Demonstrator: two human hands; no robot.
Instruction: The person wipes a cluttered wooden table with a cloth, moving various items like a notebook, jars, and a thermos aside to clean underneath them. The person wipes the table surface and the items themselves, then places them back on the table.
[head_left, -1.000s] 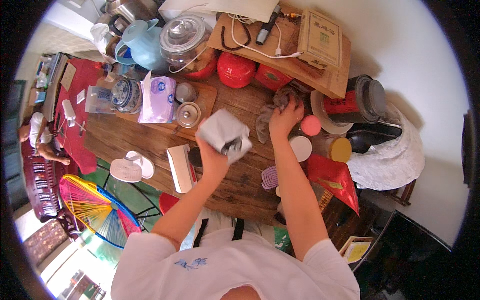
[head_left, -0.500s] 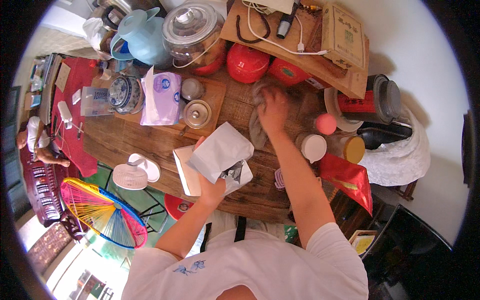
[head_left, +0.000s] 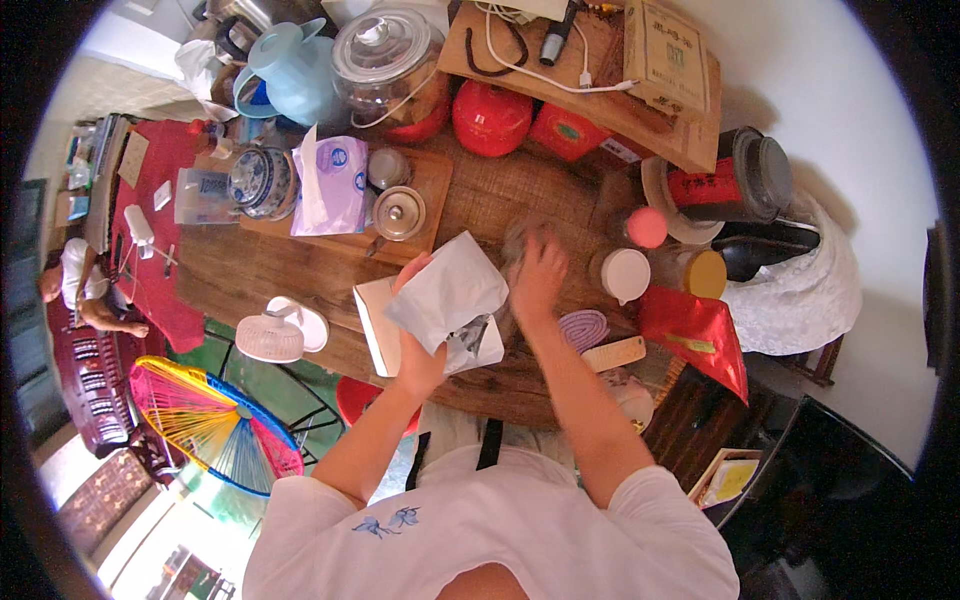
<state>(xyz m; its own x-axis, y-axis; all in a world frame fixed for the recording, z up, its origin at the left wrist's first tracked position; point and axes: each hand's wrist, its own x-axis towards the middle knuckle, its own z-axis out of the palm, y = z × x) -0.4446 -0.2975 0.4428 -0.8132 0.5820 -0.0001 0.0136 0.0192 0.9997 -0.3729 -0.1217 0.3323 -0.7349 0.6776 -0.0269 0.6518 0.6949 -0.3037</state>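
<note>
Right now, your left hand (head_left: 422,362) has its grip closed around the left side of a silvery-white foil pouch (head_left: 452,282), the thumb lying over its lower part. You hold that pouch above the table (head_left: 225,275), toward the middle of the near edge, and its dark, crumpled silver patch faces your right side. It partly covers a white box with a red stripe (head_left: 373,322); whether the two touch, you cannot tell from this view.

Your right hand (head_left: 541,275) is farther in from the near edge, to the right of the pouch and apart from it. Its fingers point toward the far edge, at a grey cloth (head_left: 515,240). Blur hides that grip, so you cannot tell whether it pinches the cloth or just presses on it.

Closer to the table's right side, you have a white round lid (head_left: 626,274), a pink round lid (head_left: 646,228) and a yellow-lidded jar (head_left: 705,274), with a shiny red bag (head_left: 692,338) nearer you. Between that bag and your right forearm lies a lilac coil (head_left: 583,329). Toward the far left corner, a wooden board (head_left: 438,185) carries a purple tissue pack (head_left: 335,190) and a glass lid with a knob (head_left: 399,213). Along the far edge, you see a red round tin (head_left: 492,118) beside a red box (head_left: 568,130).
</note>
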